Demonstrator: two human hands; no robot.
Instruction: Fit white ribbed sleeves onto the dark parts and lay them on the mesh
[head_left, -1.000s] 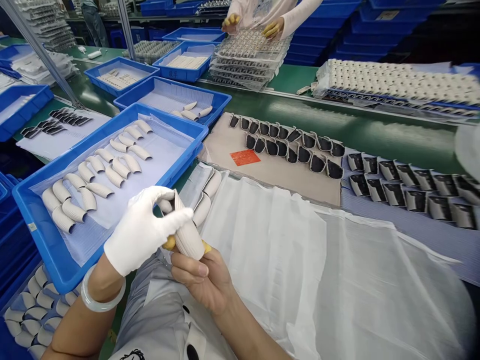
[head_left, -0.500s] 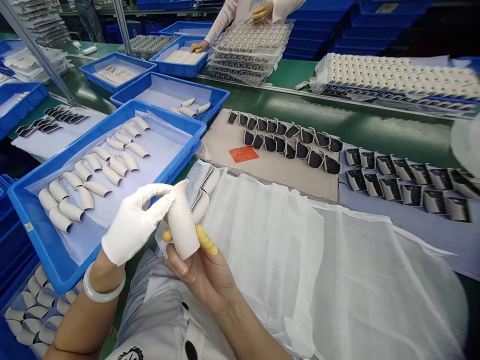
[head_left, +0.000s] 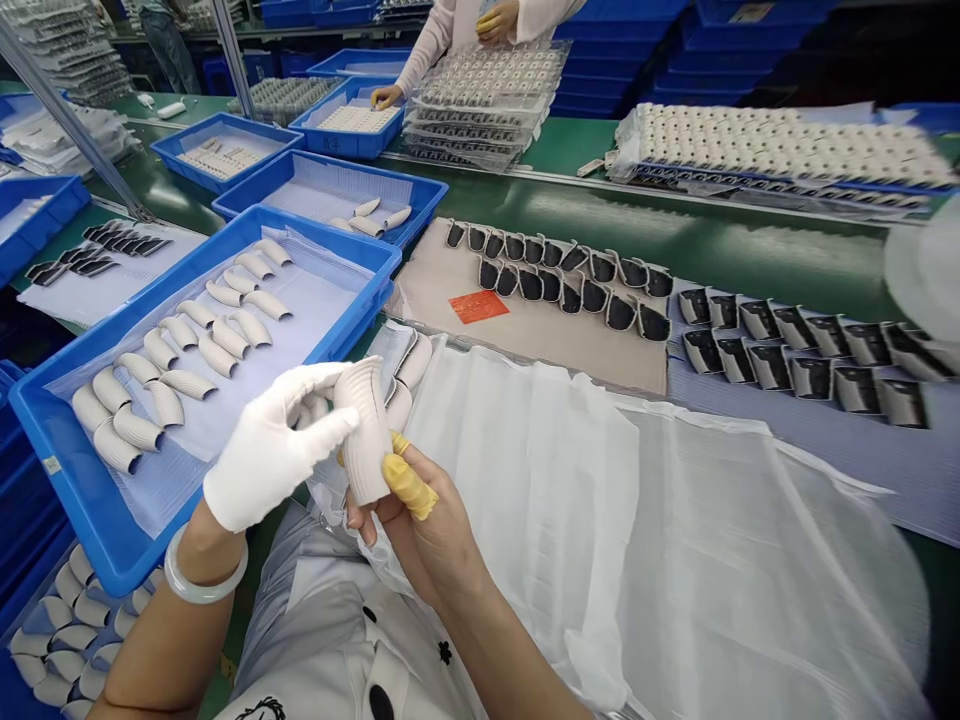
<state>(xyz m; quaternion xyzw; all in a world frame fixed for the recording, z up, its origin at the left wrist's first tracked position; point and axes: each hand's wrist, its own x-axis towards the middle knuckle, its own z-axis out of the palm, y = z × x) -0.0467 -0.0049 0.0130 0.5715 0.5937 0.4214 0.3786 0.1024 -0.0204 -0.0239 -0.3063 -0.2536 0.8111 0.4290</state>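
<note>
Between my two hands, above my lap, I hold a curved white ribbed shell piece point(head_left: 362, 430) tilted nearly upright. My left hand point(head_left: 274, 440), in a white glove, grips its upper left side with thumb and fingers. Yellow finger cots cover fingers of my right hand point(head_left: 431, 510), which pinches the lower right end of the piece. The piece hides some fingertips. To the left, a blue tray point(head_left: 341, 330) lined with pale sheet holds several similar ribbed pieces point(head_left: 217, 352). Just behind my hands lie more white pieces point(head_left: 411, 365) beside a grey sheet.
White translucent sheeting point(head_left: 540, 480) covers the bench at right. Behind it, rows of dark-lined pieces point(head_left: 551, 285) stand on a beige mat point(head_left: 427, 270) near a red card point(head_left: 478, 306). Across the bench a co-worker's hand point(head_left: 386, 97) reaches into another tray. Stacked plastic trays point(head_left: 480, 110) stand there.
The ribbed piece has turned slightly in my hands. My right thumb has shifted onto its front lower edge, and my left thumb lies lower across its side. The view has moved a little.
</note>
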